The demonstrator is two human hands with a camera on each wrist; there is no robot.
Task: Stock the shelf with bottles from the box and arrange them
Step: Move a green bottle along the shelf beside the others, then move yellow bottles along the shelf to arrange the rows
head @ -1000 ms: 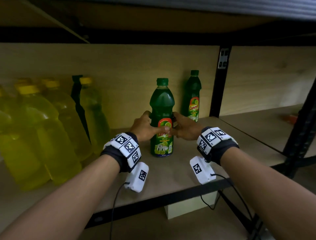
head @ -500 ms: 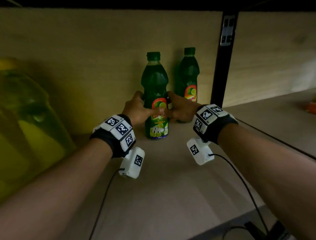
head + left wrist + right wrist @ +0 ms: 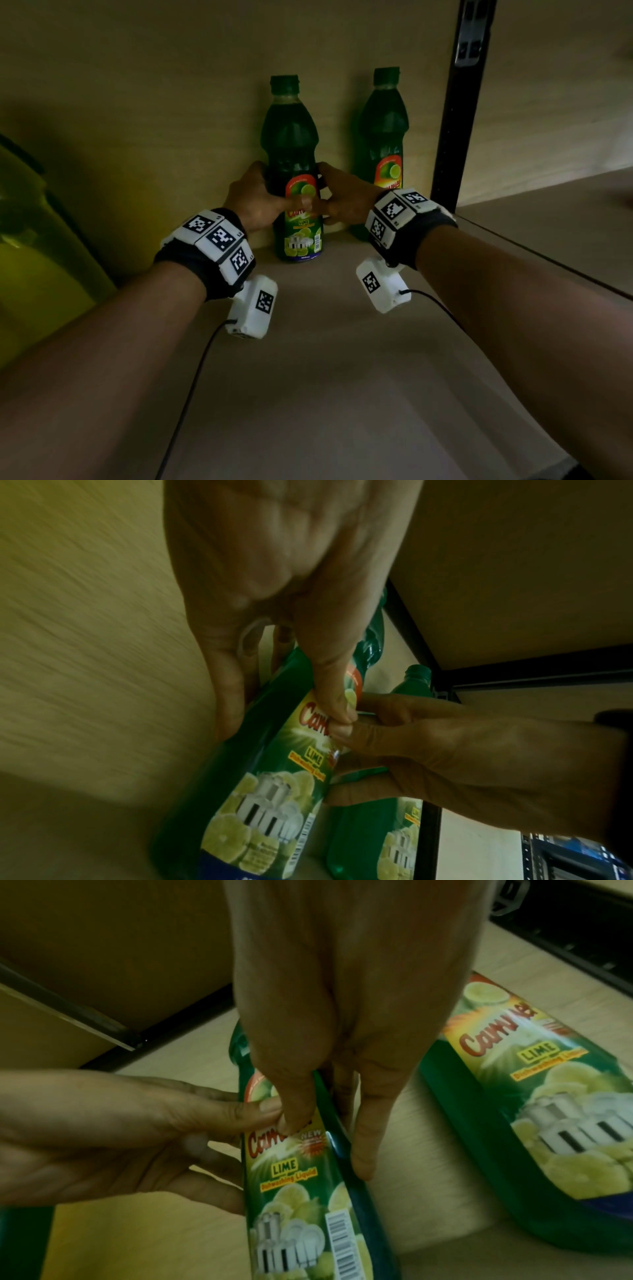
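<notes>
A green lime dishwashing-liquid bottle stands upright on the wooden shelf, close to the back wall. My left hand grips its left side and my right hand grips its right side, thumbs meeting on the label. The wrist views show the same bottle held between both hands. A second identical green bottle stands just to the right, against the back wall.
Large yellow bottles crowd the left end of the shelf. A black upright post rises right of the second bottle, with another shelf bay beyond it. Bare board lies in front of the bottles.
Both hands have pushed the held bottle farther back on the shelf, until it stands beside the second green bottle. My head has moved in closer.
</notes>
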